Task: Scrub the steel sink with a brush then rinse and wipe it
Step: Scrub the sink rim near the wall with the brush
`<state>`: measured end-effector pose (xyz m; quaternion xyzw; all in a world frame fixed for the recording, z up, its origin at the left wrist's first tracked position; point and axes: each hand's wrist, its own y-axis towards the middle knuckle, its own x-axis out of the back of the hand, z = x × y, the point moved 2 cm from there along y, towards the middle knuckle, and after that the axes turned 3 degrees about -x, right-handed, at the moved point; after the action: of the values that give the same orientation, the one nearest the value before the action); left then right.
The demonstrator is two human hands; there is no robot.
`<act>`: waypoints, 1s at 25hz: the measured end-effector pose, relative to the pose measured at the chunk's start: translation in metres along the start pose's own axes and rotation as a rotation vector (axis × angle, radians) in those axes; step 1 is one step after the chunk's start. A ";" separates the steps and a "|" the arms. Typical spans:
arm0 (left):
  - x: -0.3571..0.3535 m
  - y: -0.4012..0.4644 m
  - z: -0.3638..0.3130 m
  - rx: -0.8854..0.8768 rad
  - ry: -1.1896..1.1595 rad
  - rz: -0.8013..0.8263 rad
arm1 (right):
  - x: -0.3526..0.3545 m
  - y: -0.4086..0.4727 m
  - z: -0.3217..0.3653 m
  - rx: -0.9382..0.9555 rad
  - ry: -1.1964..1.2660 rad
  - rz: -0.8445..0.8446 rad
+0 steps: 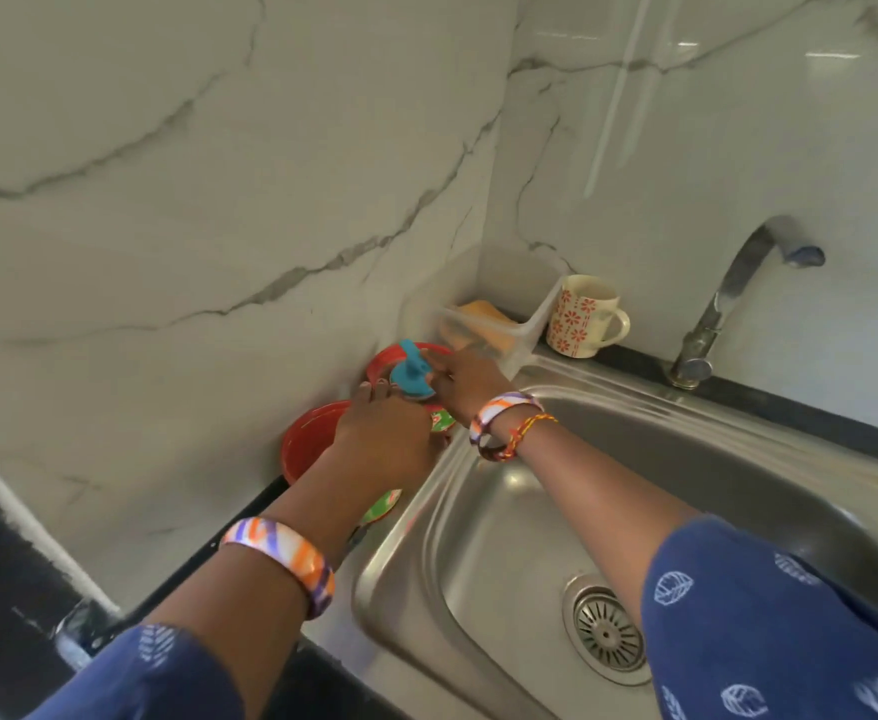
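The steel sink [504, 511] fills the lower right, with its round drain strainer [605, 634] at the bottom. A blue brush [411, 374] with a short handle stands over a red tub at the sink's far left corner. My right hand [465, 384] reaches across the sink and its fingers pinch the brush's edge. My left hand [387, 439] curls round a container with a green and red label [442, 419] just below the brush; the container is mostly hidden by the hand.
A red bowl [309, 441] sits on the dark counter left of the sink. A clear plastic box [520, 330] holding a yellow sponge [483, 311] and a floral mug [582, 317] stand at the back. The steel tap [728, 298] rises at the right. Marble walls enclose the corner.
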<state>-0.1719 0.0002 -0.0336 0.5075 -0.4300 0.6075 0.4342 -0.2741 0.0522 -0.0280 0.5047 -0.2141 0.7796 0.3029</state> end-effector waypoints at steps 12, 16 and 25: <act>-0.001 -0.005 -0.002 0.070 0.018 -0.063 | 0.024 0.007 -0.011 -0.028 0.327 -0.148; 0.011 -0.041 -0.004 0.221 -0.253 -0.283 | 0.025 -0.016 -0.011 -0.053 0.633 -0.122; -0.048 -0.150 -0.047 0.751 -0.495 -0.472 | 0.014 -0.167 -0.035 0.239 0.657 0.473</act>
<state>-0.0338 0.0793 -0.0746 0.8407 -0.1456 0.4670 0.2321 -0.1867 0.1990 -0.0248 0.1980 -0.1243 0.9664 0.1071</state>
